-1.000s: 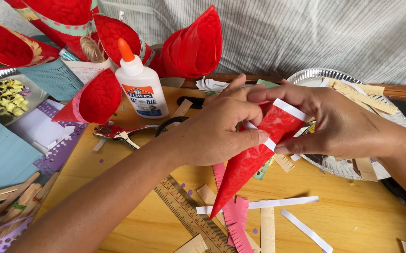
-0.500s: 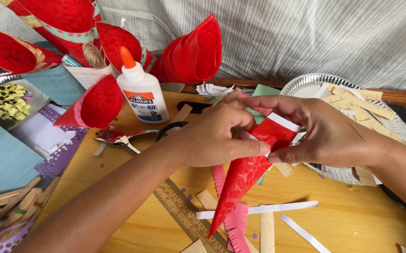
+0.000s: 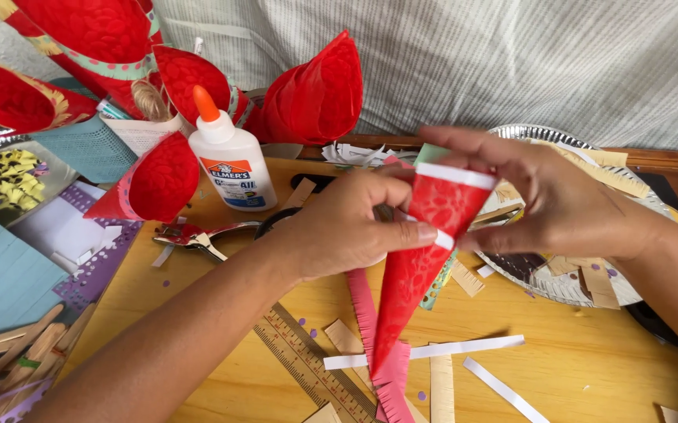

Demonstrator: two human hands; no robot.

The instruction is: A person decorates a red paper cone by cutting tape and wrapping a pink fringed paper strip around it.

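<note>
Both my hands hold a red embossed paper cone (image 3: 413, 266) with its point down over the wooden table (image 3: 589, 368). My left hand (image 3: 347, 227) pinches the cone's left side, thumb pressing a white paper strip near the rim. My right hand (image 3: 550, 196) grips the wide top edge from the right, fingers over the white band. A pink fringed paper strip (image 3: 378, 345) lies under the cone's tip.
A white glue bottle with an orange cap (image 3: 229, 157) stands behind my left hand. Several finished red cones (image 3: 315, 86) cluster at the back left. A foil plate with paper scraps (image 3: 582, 266) sits right, a ruler (image 3: 307, 360) and white strips (image 3: 433, 350) lie in front, a hole punch (image 3: 198, 235) left.
The cone has turned so its rim with the white band faces me more squarely, and my hands have shifted slightly right. My left thumb now presses the strip.
</note>
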